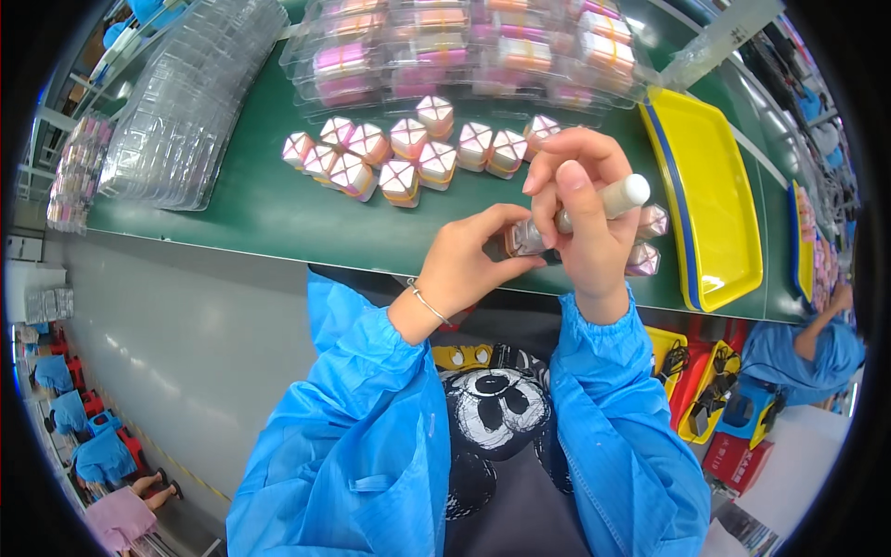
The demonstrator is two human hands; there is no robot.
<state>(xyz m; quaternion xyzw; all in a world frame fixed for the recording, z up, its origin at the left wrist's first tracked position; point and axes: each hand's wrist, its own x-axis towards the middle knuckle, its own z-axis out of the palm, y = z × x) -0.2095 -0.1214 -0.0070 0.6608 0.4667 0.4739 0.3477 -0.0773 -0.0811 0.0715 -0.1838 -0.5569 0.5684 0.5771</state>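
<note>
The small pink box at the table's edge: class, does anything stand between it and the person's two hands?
Nothing visible does. The left hand already pinches the small pink box directly, and the right hand, gripping a white stick, touches it from above. The other pink boxes lie farther back on the green table.

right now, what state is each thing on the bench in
left hand: pinching a small pink box
small pink box: held off the green table, touched by the stick
white stick: gripped in the right hand, tilted
loose pink boxes: closed, clustered on the green table
yellow tray: empty
clear trays: empty, stacked
packed trays: filled with pink boxes
</note>
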